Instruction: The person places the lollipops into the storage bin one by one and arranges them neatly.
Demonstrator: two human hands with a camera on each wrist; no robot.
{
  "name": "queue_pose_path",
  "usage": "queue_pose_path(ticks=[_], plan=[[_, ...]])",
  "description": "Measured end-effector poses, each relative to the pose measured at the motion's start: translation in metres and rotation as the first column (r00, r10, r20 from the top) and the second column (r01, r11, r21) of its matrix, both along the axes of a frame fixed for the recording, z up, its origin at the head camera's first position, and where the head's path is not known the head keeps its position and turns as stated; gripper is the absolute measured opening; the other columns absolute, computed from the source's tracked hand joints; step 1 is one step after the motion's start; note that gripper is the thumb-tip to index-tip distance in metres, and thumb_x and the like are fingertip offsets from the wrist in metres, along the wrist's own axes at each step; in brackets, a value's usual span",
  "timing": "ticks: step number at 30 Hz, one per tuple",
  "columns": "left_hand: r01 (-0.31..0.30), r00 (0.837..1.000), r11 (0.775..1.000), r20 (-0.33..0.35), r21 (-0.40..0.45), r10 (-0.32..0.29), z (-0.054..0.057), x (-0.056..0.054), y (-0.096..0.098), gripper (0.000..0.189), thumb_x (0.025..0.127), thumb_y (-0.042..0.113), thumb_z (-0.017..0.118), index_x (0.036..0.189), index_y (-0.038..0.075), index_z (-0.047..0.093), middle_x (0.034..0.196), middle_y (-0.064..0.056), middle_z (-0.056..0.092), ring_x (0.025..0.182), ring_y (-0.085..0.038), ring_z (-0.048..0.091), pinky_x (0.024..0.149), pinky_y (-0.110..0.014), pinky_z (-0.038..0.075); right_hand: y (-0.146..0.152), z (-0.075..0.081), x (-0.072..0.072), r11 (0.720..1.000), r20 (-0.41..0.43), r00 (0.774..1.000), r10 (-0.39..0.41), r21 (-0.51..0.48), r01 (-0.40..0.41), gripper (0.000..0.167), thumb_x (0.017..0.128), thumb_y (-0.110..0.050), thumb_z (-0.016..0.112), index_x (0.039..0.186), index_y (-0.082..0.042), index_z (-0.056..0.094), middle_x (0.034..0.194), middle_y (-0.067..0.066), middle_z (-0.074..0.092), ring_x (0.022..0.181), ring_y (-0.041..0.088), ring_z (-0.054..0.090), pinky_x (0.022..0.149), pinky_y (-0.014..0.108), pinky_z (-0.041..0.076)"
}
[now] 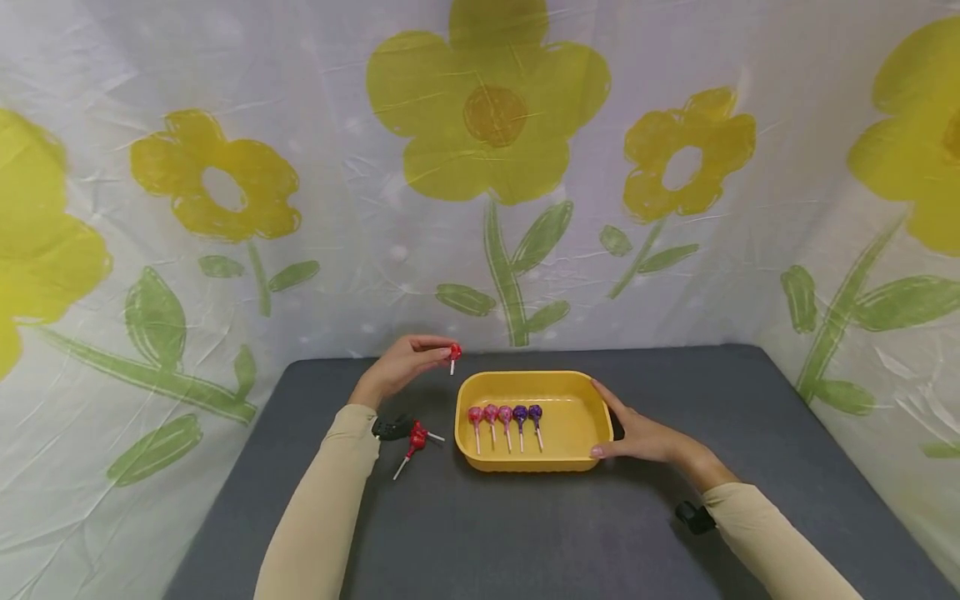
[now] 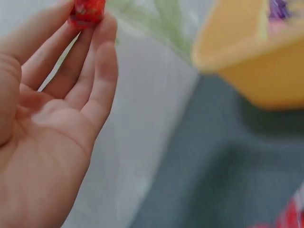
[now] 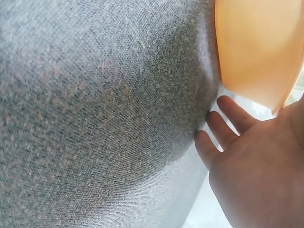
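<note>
My left hand (image 1: 403,365) pinches the head of a red-wrapped lollipop (image 1: 455,352) between thumb and fingertips, its white stick pointing down. It is raised beyond the far left corner of a yellow tray (image 1: 531,465). In the left wrist view the red wrapper (image 2: 88,11) shows at the fingertips. Inside the tray, several lollipops (image 1: 506,414) with pink to purple wrappers stand in a row on the left side, sticks toward me. My right hand (image 1: 647,435) spans the tray's right end, thumb at the near corner, index finger along the far one; its other fingers (image 3: 221,127) extend loosely below.
More red lollipops (image 1: 417,437) lie on the dark grey table (image 1: 525,533) left of the tray, beside my left wrist. A cloth backdrop (image 1: 360,250) with painted yellow flowers hangs behind the table's far edge.
</note>
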State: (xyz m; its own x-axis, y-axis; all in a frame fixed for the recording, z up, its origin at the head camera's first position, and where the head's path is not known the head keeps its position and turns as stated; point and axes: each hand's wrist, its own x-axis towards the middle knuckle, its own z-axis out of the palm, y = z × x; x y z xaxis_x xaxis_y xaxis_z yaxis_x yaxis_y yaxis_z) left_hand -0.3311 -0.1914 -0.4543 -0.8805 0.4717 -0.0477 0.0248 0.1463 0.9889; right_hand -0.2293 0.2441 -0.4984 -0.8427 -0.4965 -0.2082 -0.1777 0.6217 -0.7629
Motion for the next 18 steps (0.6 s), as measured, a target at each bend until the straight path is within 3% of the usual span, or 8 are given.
queue_pose_path(ticks=[4,7,16,18], plan=[[0.088,0.995,0.994,0.041,0.066,-0.091,0.013,-0.011,0.031,0.043,0.098,0.015,0.061,0.137,-0.003,0.056,0.119,0.0,0.071,0.114,-0.016,0.067,0.11,-0.043,0.046,0.0,0.001,0.001,1.0,0.005,1.0,-0.002,-0.009,0.002,0.117,0.083,-0.045,0.077,0.159,-0.031,-0.011,0.168,0.018,-0.003,0.153,0.047,0.008,0.114,0.072,0.019],[0.129,0.987,0.983,0.077,0.127,-0.14,0.014,-0.016,0.051,0.038,0.1,0.009,0.056,0.136,-0.003,0.055,0.114,0.003,0.072,0.111,-0.015,0.068,0.109,-0.043,0.047,-0.001,0.002,0.001,1.0,0.01,1.0,-0.006,-0.01,0.006,0.117,0.083,-0.045,0.077,0.159,-0.031,-0.01,0.168,0.018,-0.003,0.153,0.046,0.008,0.114,0.072,0.019],[0.167,0.965,0.958,0.163,0.233,-0.207,-0.004,-0.014,0.101,0.038,0.101,0.003,0.052,0.138,-0.008,0.051,0.108,0.006,0.073,0.109,-0.015,0.068,0.117,-0.056,0.03,-0.001,0.001,0.001,1.0,0.013,1.0,-0.011,-0.005,0.011,0.117,0.082,-0.046,0.078,0.159,-0.032,-0.01,0.168,0.016,-0.002,0.153,0.046,0.009,0.115,0.071,0.019],[0.181,0.959,0.95,0.169,0.256,-0.228,-0.01,-0.014,0.109,0.036,0.101,0.002,0.052,0.136,-0.007,0.055,0.109,0.005,0.074,0.114,-0.022,0.068,0.117,-0.056,0.029,-0.001,0.0,0.0,1.0,0.011,1.0,-0.011,0.0,0.011,0.117,0.083,-0.045,0.078,0.159,-0.033,-0.01,0.168,0.016,-0.001,0.153,0.045,0.009,0.115,0.07,0.019]])
